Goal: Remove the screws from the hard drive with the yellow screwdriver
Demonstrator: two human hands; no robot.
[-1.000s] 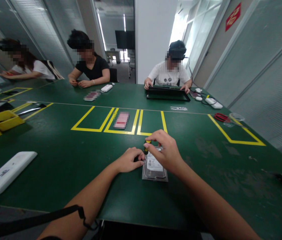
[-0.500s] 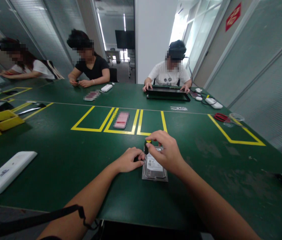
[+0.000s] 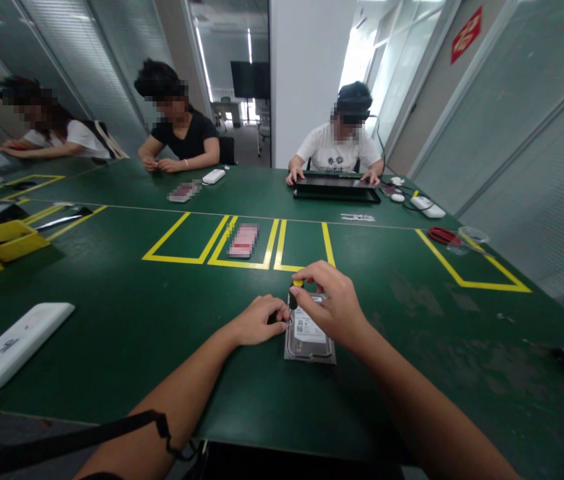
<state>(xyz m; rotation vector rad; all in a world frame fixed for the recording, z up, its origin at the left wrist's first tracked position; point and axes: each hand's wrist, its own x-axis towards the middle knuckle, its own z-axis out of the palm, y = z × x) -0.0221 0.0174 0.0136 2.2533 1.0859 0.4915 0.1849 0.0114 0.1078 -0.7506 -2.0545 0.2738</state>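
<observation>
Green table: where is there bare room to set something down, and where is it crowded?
Bare: the stretch between the long white device and the left forearm; the taped outline just left of the one with the pink item. Crowded: the hard drive, with the left hand at its left edge and the right hand holding a yellow-topped tool.
</observation>
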